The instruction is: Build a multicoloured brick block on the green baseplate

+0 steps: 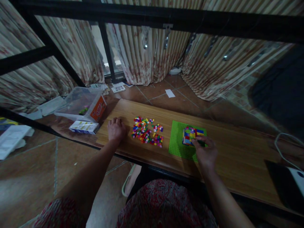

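Observation:
A small block built from toy bricks (187, 135), mostly red, blue and yellow, sits on a green studded baseplate (175, 144). At its right front edge is my right hand (206, 152), thumb and fingers drawn together at the bricks; whatever lies between the fingertips is hidden. My left hand (116, 129) rests on the wooden tabletop with its fingers curled in, and nothing shows in it. Just to the right of that hand spreads a loose pile of tiny coloured bricks (144, 131).
Left of the table stand a clear plastic bin (78, 103) with an orange label and a white-and-blue box (84, 126). A dark flat object (277, 180) and a white cable (282, 152) lie at the right end. Black metal bars (152, 12) cross above.

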Tool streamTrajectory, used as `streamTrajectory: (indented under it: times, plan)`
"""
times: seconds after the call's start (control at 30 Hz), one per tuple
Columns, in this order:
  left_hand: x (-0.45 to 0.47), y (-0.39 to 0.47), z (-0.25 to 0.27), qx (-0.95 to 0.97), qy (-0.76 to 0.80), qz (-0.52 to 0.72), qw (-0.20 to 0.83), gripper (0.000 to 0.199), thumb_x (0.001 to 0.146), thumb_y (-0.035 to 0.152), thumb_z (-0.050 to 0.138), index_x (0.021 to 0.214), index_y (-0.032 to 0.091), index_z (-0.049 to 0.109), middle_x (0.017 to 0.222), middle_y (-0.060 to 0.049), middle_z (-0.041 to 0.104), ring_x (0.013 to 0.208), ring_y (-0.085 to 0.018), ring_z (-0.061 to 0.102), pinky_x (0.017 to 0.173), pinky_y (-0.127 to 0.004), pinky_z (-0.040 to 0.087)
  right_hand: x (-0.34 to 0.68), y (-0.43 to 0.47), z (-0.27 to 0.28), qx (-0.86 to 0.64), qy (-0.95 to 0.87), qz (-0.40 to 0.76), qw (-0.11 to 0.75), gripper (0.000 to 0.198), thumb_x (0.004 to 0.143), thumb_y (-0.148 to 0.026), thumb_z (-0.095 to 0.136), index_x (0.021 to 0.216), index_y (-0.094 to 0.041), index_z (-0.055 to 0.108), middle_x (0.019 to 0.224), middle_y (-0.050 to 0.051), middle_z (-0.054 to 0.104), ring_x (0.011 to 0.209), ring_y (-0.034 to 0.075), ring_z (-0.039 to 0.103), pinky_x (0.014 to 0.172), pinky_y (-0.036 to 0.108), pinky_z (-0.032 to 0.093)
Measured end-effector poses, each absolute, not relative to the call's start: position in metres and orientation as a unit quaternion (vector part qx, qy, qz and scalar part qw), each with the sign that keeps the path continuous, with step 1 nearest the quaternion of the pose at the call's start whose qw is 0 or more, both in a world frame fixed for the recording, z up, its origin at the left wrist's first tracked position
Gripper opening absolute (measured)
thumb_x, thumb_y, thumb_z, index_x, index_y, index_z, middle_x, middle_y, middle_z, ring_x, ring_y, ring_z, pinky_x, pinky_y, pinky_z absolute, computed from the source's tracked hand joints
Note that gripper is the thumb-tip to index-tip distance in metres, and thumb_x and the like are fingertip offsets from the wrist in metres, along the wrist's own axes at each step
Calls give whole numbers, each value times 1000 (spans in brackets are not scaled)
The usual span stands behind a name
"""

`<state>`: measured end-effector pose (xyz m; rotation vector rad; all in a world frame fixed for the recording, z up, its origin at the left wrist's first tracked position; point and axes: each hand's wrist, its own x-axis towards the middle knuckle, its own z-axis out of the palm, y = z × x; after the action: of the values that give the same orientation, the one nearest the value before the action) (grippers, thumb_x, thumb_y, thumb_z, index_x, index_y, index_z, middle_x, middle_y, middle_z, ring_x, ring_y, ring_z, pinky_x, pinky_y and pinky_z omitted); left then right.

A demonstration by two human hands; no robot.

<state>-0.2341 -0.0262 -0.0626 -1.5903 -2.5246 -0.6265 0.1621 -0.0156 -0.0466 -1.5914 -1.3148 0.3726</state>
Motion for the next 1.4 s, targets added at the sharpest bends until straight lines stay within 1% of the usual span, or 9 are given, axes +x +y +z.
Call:
streamTrajectory:
  times: [0.37,0.57,0.67,0.8,0.87,0.97,1.07,1.27,1.4]
  plan:
    - [-233,-26,-64,-513,-834,-197,47,39,88,27,39,116,13,63,119,-16,60,110,-31,51,97,-46,40,165,-12,-50,-669,-537,168,485,26,68,-43,72,78,-19,71,94,8,65,98,27,58,95,47,42]
    - [-233,-26,-63,-517,-833,-195,42,39,88,25,40,116,12,62,119,-17,60,110,-32,51,97,-46,40,173,-10,-51,-673,-563,160,453,30,69,-47,71,78,-19,71,94,9,65,97,28,57,93,48,40]
    - [-233,-26,-63,-518,-831,-199,45,38,88,25,40,115,12,63,118,-17,60,109,-31,51,97,-46,40,174,-14,-46,-658,-595,135,442,29,73,-47,69,80,-19,70,94,9,65,94,27,57,92,47,41]
    - [-232,-27,-63,-518,-830,-202,50,38,88,25,39,115,12,62,118,-16,61,110,-31,51,96,-45,41,151,-28,-32,-600,-655,77,454,23,83,-42,62,85,-20,69,100,9,66,104,27,55,99,47,35]
    - [-232,-28,-63,-517,-831,-200,51,38,89,25,39,115,12,62,118,-16,61,110,-31,51,95,-44,41,125,-37,-25,-551,-697,111,446,21,87,-40,58,88,-22,69,102,8,66,103,25,56,98,44,38]
    - [-232,-28,-62,-513,-834,-196,53,38,89,26,39,115,13,63,118,-15,61,109,-31,51,94,-45,42,77,-50,-22,-482,-760,178,397,20,90,-38,55,87,-25,70,97,5,66,97,23,57,91,40,42]
    - [-232,-28,-62,-512,-835,-195,51,37,89,26,39,115,13,63,118,-15,61,110,-31,51,94,-45,42,34,-57,-29,-437,-803,203,351,19,91,-33,55,90,-25,72,99,6,65,97,23,56,90,40,42]
    - [-232,-27,-63,-512,-833,-205,44,38,88,25,40,117,14,62,119,-16,61,111,-32,51,95,-47,41,-11,-53,-47,-412,-852,169,274,15,90,-29,57,87,-27,72,100,6,64,98,25,52,88,42,39]
    - [-232,-28,-63,-515,-832,-202,46,38,89,25,39,117,13,62,118,-16,61,111,-32,51,95,-47,41,-12,-52,-54,-415,-861,155,251,16,92,-26,56,86,-27,71,99,6,64,97,25,50,86,41,37]
